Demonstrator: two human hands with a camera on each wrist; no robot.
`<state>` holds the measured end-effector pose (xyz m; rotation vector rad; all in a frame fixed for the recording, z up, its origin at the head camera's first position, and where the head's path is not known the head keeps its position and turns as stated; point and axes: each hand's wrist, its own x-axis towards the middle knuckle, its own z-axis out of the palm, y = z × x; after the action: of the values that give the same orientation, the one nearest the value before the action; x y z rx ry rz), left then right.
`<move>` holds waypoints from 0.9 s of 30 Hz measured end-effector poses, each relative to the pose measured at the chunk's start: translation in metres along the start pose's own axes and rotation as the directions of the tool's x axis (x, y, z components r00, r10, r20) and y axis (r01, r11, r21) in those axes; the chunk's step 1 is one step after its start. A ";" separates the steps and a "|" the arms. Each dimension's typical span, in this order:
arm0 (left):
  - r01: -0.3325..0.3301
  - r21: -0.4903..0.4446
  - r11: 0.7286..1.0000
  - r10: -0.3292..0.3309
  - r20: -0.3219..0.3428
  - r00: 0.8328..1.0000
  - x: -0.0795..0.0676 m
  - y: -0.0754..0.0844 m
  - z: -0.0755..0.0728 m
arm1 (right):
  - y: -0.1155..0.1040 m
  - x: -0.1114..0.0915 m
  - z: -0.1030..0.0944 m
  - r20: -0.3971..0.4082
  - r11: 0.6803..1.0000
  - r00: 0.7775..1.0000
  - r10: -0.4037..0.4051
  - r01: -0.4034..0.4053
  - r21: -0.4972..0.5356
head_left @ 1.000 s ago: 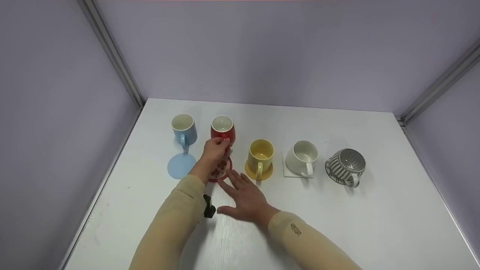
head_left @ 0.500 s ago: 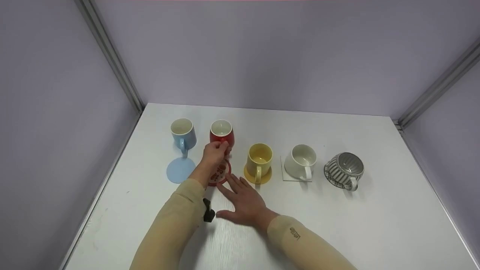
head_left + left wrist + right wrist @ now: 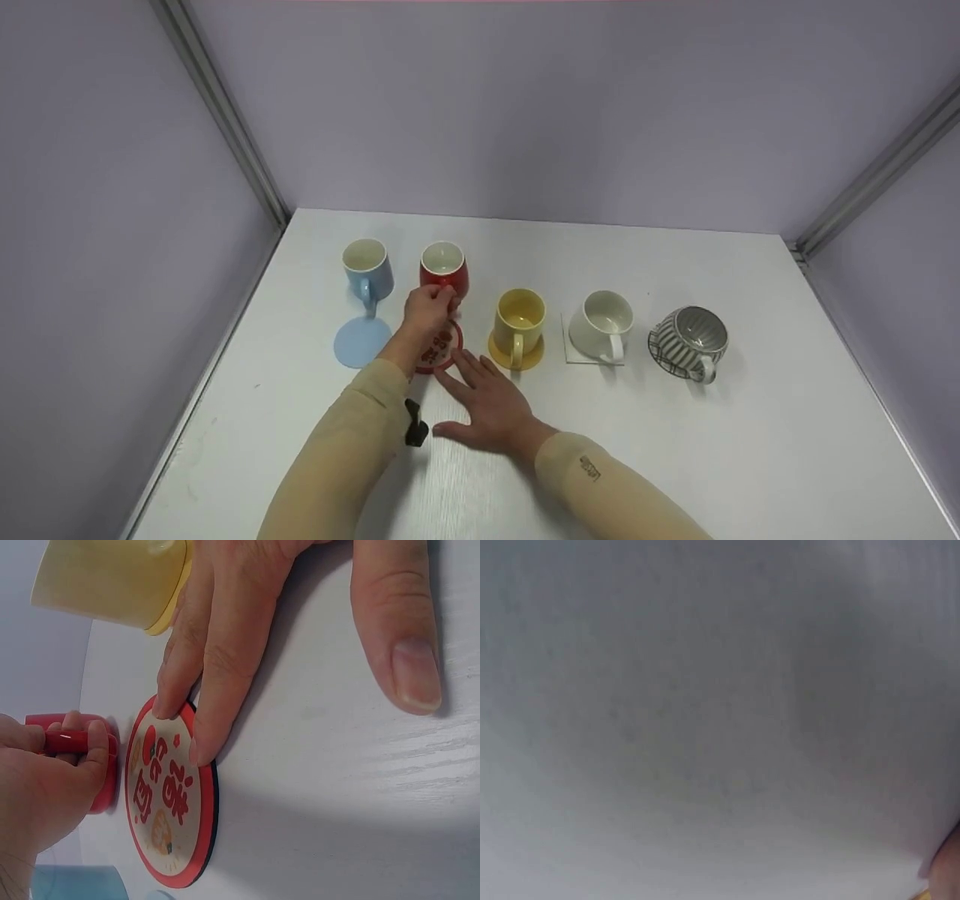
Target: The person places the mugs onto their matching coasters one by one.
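Observation:
My left hand (image 3: 427,309) grips the handle of the red mug (image 3: 456,277), which stands upright behind a round coaster (image 3: 441,349) with a red rim. In the left wrist view the fingers curl round the red handle (image 3: 67,742), and red characters show on the coaster's (image 3: 172,791) pale face. Spread flat on the table, my right hand (image 3: 491,405) touches the coaster's near right edge with its fingertips. The right wrist view is mostly blurred white surface, with a bit of the right hand (image 3: 946,870) in the lower corner.
Left of the red mug stands a light blue mug (image 3: 381,279), behind a blue round coaster (image 3: 361,343). To the right, a yellow mug (image 3: 510,322), a white mug (image 3: 589,330) and a grey striped mug (image 3: 679,343) stand on coasters. Walls enclose the white table (image 3: 750,450).
The head view has tilted slightly, so everything sits a little lower in it. Both hands, the red mug and the coaster keep their places on the table.

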<state>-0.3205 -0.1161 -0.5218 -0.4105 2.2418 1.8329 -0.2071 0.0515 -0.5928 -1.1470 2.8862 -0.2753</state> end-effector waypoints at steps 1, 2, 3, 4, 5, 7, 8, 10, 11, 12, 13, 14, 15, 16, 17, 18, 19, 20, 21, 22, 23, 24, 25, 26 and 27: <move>-0.002 0.008 1.000 0.002 -0.002 1.000 0.000 0.000 0.000 | 0.000 0.000 0.000 0.000 1.000 1.000 -0.001 0.001 0.000; -0.005 0.016 1.000 0.005 -0.003 1.000 0.000 0.000 -0.001 | 0.000 0.000 -0.001 -0.003 1.000 1.000 -0.003 0.003 0.003; -0.007 0.024 1.000 0.007 -0.004 1.000 0.000 0.000 -0.001 | 0.000 0.000 -0.001 -0.003 1.000 1.000 -0.003 0.003 0.006; -0.009 0.029 1.000 0.010 -0.005 1.000 -0.001 -0.001 -0.001 | 0.000 -0.001 -0.001 -0.003 1.000 1.000 -0.005 0.005 0.008; -0.013 0.032 0.999 0.013 -0.006 1.000 0.000 -0.001 -0.002 | -0.001 -0.001 -0.002 -0.004 1.000 1.000 -0.005 0.005 0.013; -0.016 0.033 0.999 0.016 -0.007 1.000 0.000 -0.002 -0.002 | -0.001 -0.001 -0.001 -0.007 1.000 1.000 -0.004 0.004 0.023; -0.017 0.032 0.999 0.018 -0.006 1.000 0.000 -0.002 -0.003 | -0.001 -0.001 -0.001 -0.008 1.000 1.000 -0.002 0.002 0.027; -0.020 0.026 0.999 0.020 -0.006 1.000 0.000 -0.002 -0.003 | -0.001 -0.001 0.000 -0.007 1.000 1.000 0.001 -0.001 0.029; -0.032 0.023 0.999 0.032 -0.007 0.999 0.000 -0.002 -0.003 | -0.001 0.000 0.000 -0.012 1.000 1.000 0.002 -0.001 0.031; -0.045 0.022 0.999 0.045 -0.009 0.999 -0.001 -0.002 -0.003 | -0.001 0.000 -0.001 -0.012 0.999 1.000 0.003 -0.003 0.032; -0.057 0.021 0.998 0.057 -0.010 0.998 -0.001 -0.002 -0.003 | -0.001 0.000 -0.001 -0.010 0.999 1.000 0.006 -0.005 0.033; -0.065 0.022 0.998 0.065 -0.011 0.998 -0.002 -0.002 -0.003 | -0.001 0.000 -0.002 -0.008 0.999 1.000 0.006 -0.006 0.033; -0.074 0.026 0.997 0.074 -0.014 0.997 -0.002 -0.002 -0.003 | -0.001 0.000 -0.003 -0.006 0.999 1.000 0.007 -0.007 0.032; -0.084 0.028 0.996 0.085 -0.016 0.996 -0.002 -0.002 -0.003 | 0.000 0.000 -0.003 -0.006 0.999 1.000 0.008 -0.007 0.031; -0.092 0.029 0.995 0.093 -0.016 0.996 -0.003 -0.001 -0.003 | 0.000 0.000 -0.004 -0.007 1.000 1.000 0.006 -0.006 0.029; -0.091 0.031 0.995 0.092 -0.016 0.996 -0.002 -0.001 -0.003 | 0.000 0.000 -0.004 -0.006 1.000 1.000 0.006 -0.006 0.027; -0.087 0.033 0.996 0.088 -0.016 0.996 -0.002 -0.001 -0.003 | 0.000 0.000 -0.003 -0.007 1.000 1.000 0.006 -0.005 0.027; -0.084 0.033 0.996 0.084 -0.014 0.996 -0.002 -0.001 -0.003 | 0.001 0.000 -0.003 -0.010 1.000 1.000 0.003 -0.003 0.025; -0.083 0.031 0.996 0.083 -0.013 0.996 -0.002 0.000 -0.003 | 0.001 0.000 -0.002 -0.011 1.000 1.000 0.003 -0.002 0.024; -0.082 0.026 0.996 0.082 -0.012 0.997 -0.003 0.000 -0.004 | 0.001 0.001 -0.002 -0.016 1.000 1.000 -0.001 0.001 0.025; -0.082 0.022 0.996 0.083 -0.009 0.997 -0.003 0.001 -0.004 | 0.001 0.001 -0.002 -0.018 1.000 1.000 -0.003 0.003 0.025; -0.084 0.026 0.996 0.084 -0.009 0.996 -0.003 0.002 -0.004 | 0.001 0.001 -0.001 -0.019 1.000 1.000 -0.003 0.003 0.027; -0.086 0.032 0.996 0.087 -0.010 0.996 -0.004 0.002 -0.005 | 0.001 0.001 -0.001 -0.022 1.000 1.000 -0.004 0.004 0.027; -0.090 0.039 0.995 0.090 -0.010 0.996 -0.004 0.003 -0.005 | 0.002 0.001 0.000 -0.026 1.000 1.000 -0.005 0.006 0.028; -0.094 0.049 0.994 0.094 -0.011 0.995 -0.004 0.004 -0.005 | 0.002 0.001 0.000 -0.030 1.000 1.000 -0.004 0.005 0.030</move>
<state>-0.3177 -0.1200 -0.5155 -0.3149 2.3468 1.8220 -0.2088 0.0523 -0.5934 -1.1553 2.8947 -0.3370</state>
